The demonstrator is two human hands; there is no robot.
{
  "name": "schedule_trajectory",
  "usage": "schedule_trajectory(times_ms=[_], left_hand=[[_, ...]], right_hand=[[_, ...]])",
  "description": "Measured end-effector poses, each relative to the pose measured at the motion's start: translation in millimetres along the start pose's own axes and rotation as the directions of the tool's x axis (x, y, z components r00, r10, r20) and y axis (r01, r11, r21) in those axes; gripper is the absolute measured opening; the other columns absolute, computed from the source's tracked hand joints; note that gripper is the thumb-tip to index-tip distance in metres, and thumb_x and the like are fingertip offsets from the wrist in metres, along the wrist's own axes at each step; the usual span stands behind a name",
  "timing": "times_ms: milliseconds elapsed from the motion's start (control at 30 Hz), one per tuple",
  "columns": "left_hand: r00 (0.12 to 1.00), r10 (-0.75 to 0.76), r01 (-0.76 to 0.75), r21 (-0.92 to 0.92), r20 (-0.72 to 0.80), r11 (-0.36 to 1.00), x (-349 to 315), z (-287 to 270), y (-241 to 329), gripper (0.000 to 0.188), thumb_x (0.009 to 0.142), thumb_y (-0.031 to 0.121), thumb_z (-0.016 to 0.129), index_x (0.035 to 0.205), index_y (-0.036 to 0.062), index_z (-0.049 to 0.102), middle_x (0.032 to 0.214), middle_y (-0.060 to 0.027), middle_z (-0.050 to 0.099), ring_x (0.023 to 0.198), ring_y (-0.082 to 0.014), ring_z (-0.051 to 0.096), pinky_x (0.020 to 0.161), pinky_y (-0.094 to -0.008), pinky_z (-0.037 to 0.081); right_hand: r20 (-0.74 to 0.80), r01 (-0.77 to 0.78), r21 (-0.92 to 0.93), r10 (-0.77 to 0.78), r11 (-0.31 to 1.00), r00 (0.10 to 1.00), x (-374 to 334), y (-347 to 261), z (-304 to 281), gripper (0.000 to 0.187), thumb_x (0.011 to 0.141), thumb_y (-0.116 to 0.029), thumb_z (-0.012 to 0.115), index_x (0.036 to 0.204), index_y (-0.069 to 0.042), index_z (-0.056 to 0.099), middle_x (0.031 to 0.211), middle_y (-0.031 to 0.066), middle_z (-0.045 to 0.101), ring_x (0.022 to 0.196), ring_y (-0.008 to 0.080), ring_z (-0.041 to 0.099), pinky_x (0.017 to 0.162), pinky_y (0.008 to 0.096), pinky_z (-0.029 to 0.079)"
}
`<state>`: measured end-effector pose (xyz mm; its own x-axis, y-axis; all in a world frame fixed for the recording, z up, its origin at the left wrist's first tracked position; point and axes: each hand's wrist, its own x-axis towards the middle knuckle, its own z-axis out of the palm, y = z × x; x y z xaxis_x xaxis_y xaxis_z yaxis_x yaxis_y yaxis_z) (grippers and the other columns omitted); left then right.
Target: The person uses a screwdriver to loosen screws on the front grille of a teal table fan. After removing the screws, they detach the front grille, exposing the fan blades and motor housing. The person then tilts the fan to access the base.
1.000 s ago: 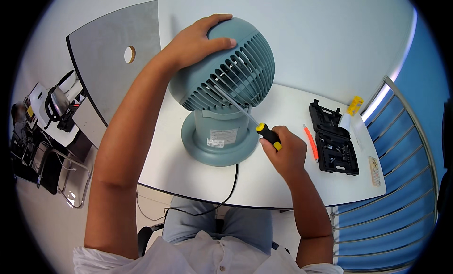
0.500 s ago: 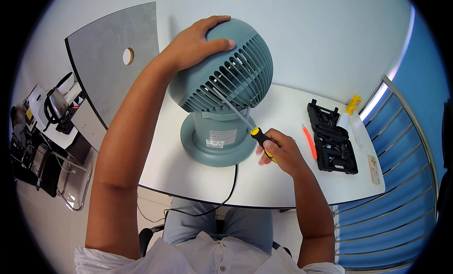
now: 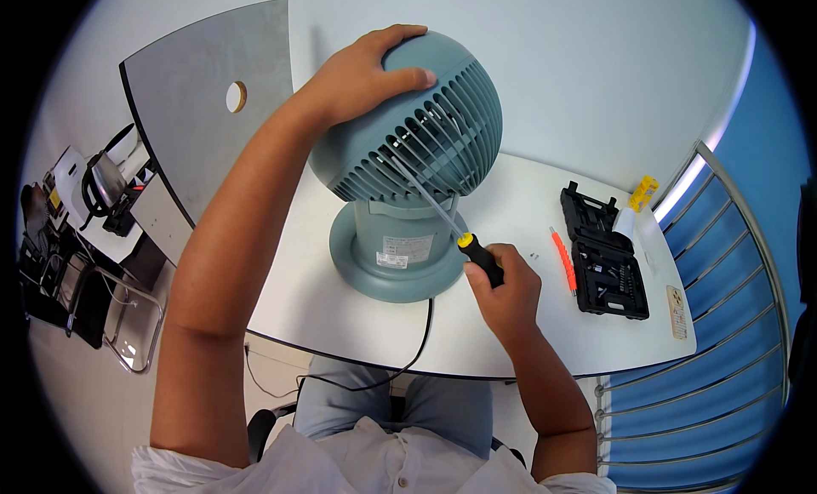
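Note:
A grey-green round-headed fan (image 3: 464, 111) stands on the white table, its slatted grille turned toward the lower right. Over the top of its head lies my left hand (image 3: 366, 75), fingers and thumb spread on the smooth shell. My right hand (image 3: 509, 291) is closed round the black and yellow handle of a screwdriver (image 3: 483, 262). The long shaft slants up and left, its tip in between the grille slats; what the tip touches is hidden. Below the head, the round base bears white labels.
Right of the fan lie an orange-red stick-like tool (image 3: 563, 260) and an open black tool case (image 3: 608, 277). Behind the case is a yellow packet (image 3: 644, 193). A black cord (image 3: 417, 349) hangs over the front edge. Metal railing (image 3: 749, 239) borders the right; a grey panel (image 3: 204, 85) stands left.
My right hand has shifted its grip on the screwdriver, with the fingers now wrapped behind the handle. The shaft stays in the grille, and my left hand keeps its place on the fan.

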<state>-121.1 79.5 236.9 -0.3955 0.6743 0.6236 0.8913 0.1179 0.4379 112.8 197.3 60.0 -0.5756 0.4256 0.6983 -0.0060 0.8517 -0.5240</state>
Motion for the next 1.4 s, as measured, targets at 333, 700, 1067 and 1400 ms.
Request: schedule_trajectory(times_ms=[333, 700, 1067, 1400], left_hand=[[0.999, 0.03, -0.031, -0.046, -0.019, 0.998, 3, 3, -7, 0.071, 0.075, 0.043, 0.066, 0.139, 0.017, 0.047, 0.124, -0.0162, 0.058, 0.109, -0.0285, 0.058, 0.097, -0.0359, 0.043], [1.0, 0.012, -0.012, -0.049, -0.005, 0.999, 4, 1, -7, 0.075, 0.073, 0.048, 0.065, 0.138, 0.0166, 0.047, 0.134, -0.0169, 0.05, 0.117, -0.0314, 0.053, 0.1, -0.0378, 0.041], [0.999, 0.029, -0.03, -0.054, -0.013, 0.998, 6, 1, -6, 0.073, 0.074, 0.046, 0.065, 0.138, 0.0153, 0.047, 0.132, -0.0168, 0.052, 0.117, -0.0309, 0.053, 0.1, -0.0376, 0.041], [1.0, 0.011, -0.012, -0.053, -0.027, 0.999, 3, 2, -5, 0.072, 0.074, 0.042, 0.066, 0.138, 0.015, 0.048, 0.127, -0.0169, 0.056, 0.11, -0.0298, 0.057, 0.098, -0.0362, 0.042]], right_hand=[[0.812, -0.69, 0.487, 0.013, 0.535, 0.583, 42, 25, -40, 0.022, 0.09, -0.023, 0.048, 0.093, -0.002, 0.057, 0.065, 0.005, 0.057, 0.057, 0.0113, 0.051, 0.055, 0.0277, 0.041], [-0.063, 0.175, -0.25, -0.197, 0.952, 0.978, 3, 13, -2, 0.03, 0.077, -0.026, 0.075, 0.094, -0.005, 0.062, 0.07, 0.0094, 0.059, 0.058, 0.0248, 0.057, 0.053, 0.0348, 0.043], [0.762, -0.678, 0.474, 0.124, 0.562, 0.635, 39, 30, -32, 0.021, 0.092, -0.021, 0.05, 0.088, -0.003, 0.06, 0.068, 0.0014, 0.055, 0.064, 0.0078, 0.052, 0.058, 0.0276, 0.042], [-0.131, 0.15, -0.075, -0.159, 0.986, 0.979, 8, 21, 5, 0.026, 0.08, -0.024, 0.071, 0.092, -0.004, 0.062, 0.067, 0.0073, 0.056, 0.057, 0.0194, 0.054, 0.052, 0.032, 0.04]])
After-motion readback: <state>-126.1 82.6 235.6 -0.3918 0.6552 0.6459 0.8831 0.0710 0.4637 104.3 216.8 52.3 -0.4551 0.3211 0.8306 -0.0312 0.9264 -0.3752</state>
